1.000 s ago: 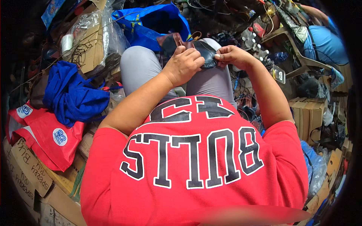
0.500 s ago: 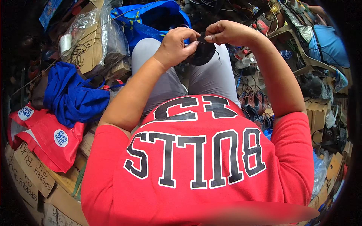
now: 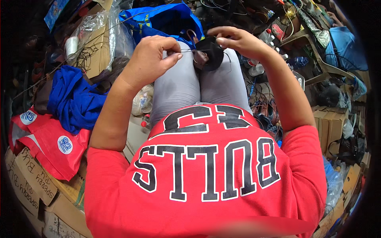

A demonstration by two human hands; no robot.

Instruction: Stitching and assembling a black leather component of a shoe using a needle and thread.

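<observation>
Between my knees sits a dark, rounded piece [image 3: 214, 56] that looks like part of a shoe, with a brownish patch at its left side. My left hand [image 3: 152, 59] is left of it, above my thigh, thumb and forefinger closed on a dark thread [image 3: 188, 50]. That thread runs taut across to the piece. At the piece's upper right edge is my right hand [image 3: 240, 41], its fingers stretched to the left and apart from the thumb. The thumb lies at the piece's rim. A loose thread end hangs at the piece's right.
A blue bag [image 3: 160, 20] gapes open beyond my knees. On the left lie a blue cloth [image 3: 77, 99], a red plastic bag [image 3: 51, 144] and cardboard boxes [image 3: 33, 180]. Plastic bottles [image 3: 256, 70], shoes and a chair frame [image 3: 317, 75] crowd the right side.
My left hand has moved left and down, away from the dark piece, drawing the thread out. My right hand has shifted slightly right and opened its pinch. More of the piece now shows.
</observation>
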